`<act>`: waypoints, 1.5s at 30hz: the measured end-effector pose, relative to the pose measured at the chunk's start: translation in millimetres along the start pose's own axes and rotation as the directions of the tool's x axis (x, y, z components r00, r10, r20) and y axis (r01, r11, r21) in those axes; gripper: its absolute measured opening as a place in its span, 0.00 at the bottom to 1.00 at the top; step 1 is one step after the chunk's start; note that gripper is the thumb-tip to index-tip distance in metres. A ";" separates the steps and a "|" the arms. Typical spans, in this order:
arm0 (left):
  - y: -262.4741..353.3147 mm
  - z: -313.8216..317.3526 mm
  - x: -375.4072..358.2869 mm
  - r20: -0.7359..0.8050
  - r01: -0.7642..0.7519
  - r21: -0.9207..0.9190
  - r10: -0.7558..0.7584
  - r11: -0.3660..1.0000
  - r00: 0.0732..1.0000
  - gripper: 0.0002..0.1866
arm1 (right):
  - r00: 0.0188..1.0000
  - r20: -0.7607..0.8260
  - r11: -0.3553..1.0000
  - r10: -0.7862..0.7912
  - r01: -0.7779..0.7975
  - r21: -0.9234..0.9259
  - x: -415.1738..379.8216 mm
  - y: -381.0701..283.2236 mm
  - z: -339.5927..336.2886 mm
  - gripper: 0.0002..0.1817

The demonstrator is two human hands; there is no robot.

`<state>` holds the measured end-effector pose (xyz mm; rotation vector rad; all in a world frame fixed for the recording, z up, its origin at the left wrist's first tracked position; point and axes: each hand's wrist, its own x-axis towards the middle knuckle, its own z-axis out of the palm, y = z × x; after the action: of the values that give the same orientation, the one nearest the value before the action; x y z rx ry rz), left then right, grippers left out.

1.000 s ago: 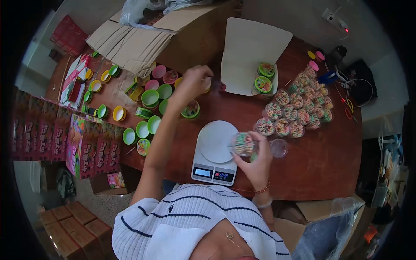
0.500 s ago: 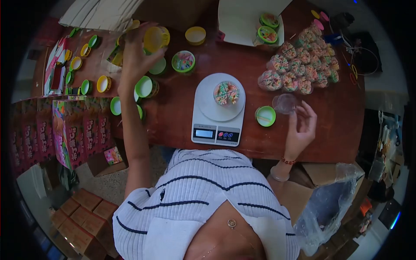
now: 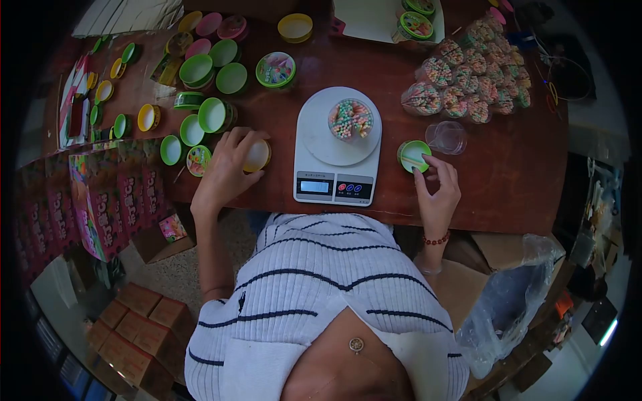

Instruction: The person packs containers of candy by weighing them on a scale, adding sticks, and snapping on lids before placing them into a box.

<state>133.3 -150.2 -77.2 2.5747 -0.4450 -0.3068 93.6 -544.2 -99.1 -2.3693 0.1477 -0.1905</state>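
Observation:
My left hand is curled over a round yellow tub near the table's front edge, its fingers on the rim. At the right, my right hand reaches into a small green tub, thumb and index finger pinching at a thin stick, seemingly a cotton swab. Between the hands stands a white kitchen scale with its display lit. On its plate is a clear cup packed with pastel-tipped swabs. An open clear plastic cup lies just beyond my right hand.
Green, yellow and pink tubs crowd the left of the table. Many swab-filled cups stand at the back right. A white box holds green-lidded tubs. Pink printed packages sit at left, and a plastic-lined carton at lower right.
My left hand has come back from the far left of the table with the yellow tub. My right hand has moved left from the clear cup to the green tub.

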 end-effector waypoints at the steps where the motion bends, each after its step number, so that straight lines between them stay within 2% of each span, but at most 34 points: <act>1: 5.4 -3.2 1.0 0.008 0.032 -0.021 -0.032 0.999 0.999 0.35 | 1.000 0.002 1.000 -0.023 0.023 -0.014 0.1 0.7 -0.2 0.19; 3: 13.2 -5.3 4.8 0.015 0.042 -0.048 -0.041 0.998 0.999 0.35 | 0.999 -0.014 0.998 -0.042 0.042 -0.041 0.9 2.5 -1.3 0.19; 5: 15.7 -7.5 6.8 -0.047 0.045 -0.043 -0.047 0.998 0.998 0.33 | 0.995 -0.024 0.994 -0.095 0.094 -0.056 0.6 2.1 0.8 0.20; 9: 36.4 -24.1 20.4 -0.064 0.011 -0.107 -0.017 0.994 0.998 0.31 | 0.996 -0.024 0.996 -0.084 0.084 -0.022 1.8 -3.6 7.3 0.18; 10: 41.7 -26.7 24.9 -0.093 -0.038 -0.077 0.031 0.996 0.995 0.30 | 0.995 -0.039 0.996 -0.087 0.086 -0.024 4.3 -2.4 9.7 0.18; 12: 56.9 -38.1 30.2 -0.129 -0.100 -0.038 0.094 0.994 0.987 0.28 | 0.975 0.000 0.971 -0.221 0.220 -0.089 11.0 -0.2 14.1 0.18; 14: 75.1 -68.7 27.1 -0.184 -0.200 -0.115 0.177 0.973 0.967 0.22 | 0.975 -0.008 0.975 -0.224 0.224 -0.006 18.6 -14.7 8.8 0.16; 15: 79.1 -92.5 26.9 -0.330 -0.324 -0.019 0.300 0.946 0.895 0.17 | 0.974 -0.014 0.974 -0.225 0.225 0.011 22.9 -20.4 5.9 0.15; 16: 76.5 -119.6 27.4 -0.450 -0.322 0.047 0.308 0.946 0.838 0.16 | 0.972 -0.016 0.972 -0.233 0.233 0.035 27.6 -25.7 5.3 0.14; 17: 72.5 -147.4 28.3 -0.562 -0.309 0.113 0.317 0.944 0.764 0.15 | 0.959 -0.028 0.957 -0.281 0.282 0.062 32.6 -29.4 5.0 0.14; 19: 64.9 -206.7 61.4 -0.765 -0.165 0.206 0.264 0.965 0.588 0.12 | 0.978 -0.009 0.975 -0.209 0.209 0.071 35.6 -33.5 3.2 0.12; 21: 40.3 -263.9 120.7 -0.697 -0.202 0.408 0.447 0.890 0.561 0.10 | 0.966 -0.048 0.963 -0.252 0.256 0.084 37.5 -36.2 8.2 0.12; 23: -27.0 -305.1 201.3 -0.526 -0.295 0.511 0.565 0.808 0.636 0.08 | 0.956 -0.096 0.955 -0.278 0.286 0.079 37.3 -39.7 9.2 0.11; 24: -69.3 -321.8 249.3 -0.366 -0.229 0.575 0.497 0.785 0.787 0.08 | 0.961 -0.114 0.959 -0.251 0.263 0.101 34.8 -43.5 9.7 0.11; 25: -106.0 -330.6 288.5 -0.197 -0.181 0.646 0.391 0.742 0.899 0.09 | 0.966 -0.138 0.964 -0.218 0.235 0.124 34.0 -45.3 9.4 0.10; 27: -169.9 -333.8 345.7 -0.022 -0.147 0.701 0.227 0.698 0.974 0.09 | 0.958 -0.195 0.962 -0.211 0.239 0.131 29.2 -43.3 7.7 0.10; 29: -233.6 -322.2 377.7 0.071 -0.122 0.701 0.101 0.702 0.992 0.09 | 0.948 -0.262 0.968 -0.181 0.218 0.120 24.1 -42.6 3.5 0.10; 31: -299.0 -322.4 385.8 0.097 -0.053 0.710 -0.024 0.702 0.995 0.09 | 0.942 -0.324 0.987 -0.089 0.128 0.101 16.3 -39.4 -4.6 0.10; 33: -330.6 -336.5 389.1 0.093 0.026 0.751 -0.144 0.659 0.985 0.09 | 0.935 -0.354 0.995 -0.007 0.043 0.094 9.4 -39.3 -9.8 0.10; 36: -329.8 -343.2 399.6 0.073 0.081 0.781 -0.220 0.619 0.973 0.09 | 0.894 -0.442 0.992 0.076 -0.025 0.120 10.3 -37.5 -16.2 0.09; 38: -326.5 -345.7 407.4 0.045 0.107 0.790 -0.231 0.604 0.972 0.09 | 0.891 -0.444 0.990 0.098 -0.042 0.134 13.2 -30.7 -12.4 0.09; 40: -319.9 -347.8 411.3 0.031 0.118 0.792 -0.233 0.599 0.972 0.09 | 0.892 -0.439 0.987 0.104 -0.039 0.155 16.3 -27.2 -13.0 0.08; 42: -309.9 -345.6 413.1 0.020 0.120 0.791 -0.222 0.600 0.975 0.09 | 0.905 -0.424 0.994 0.041 0.007 0.112 17.3 -25.6 -14.0 0.08; 45: -297.9 -344.6 417.5 0.020 0.116 0.790 -0.214 0.602 0.977 0.09 | 0.909 -0.411 0.991 0.063 -0.009 0.132 17.2 -24.2 -18.1 0.09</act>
<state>695.3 92.6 6.4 3.5098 -0.4445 -0.3859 108.4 -541.8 -67.7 -2.1668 0.3707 -0.6678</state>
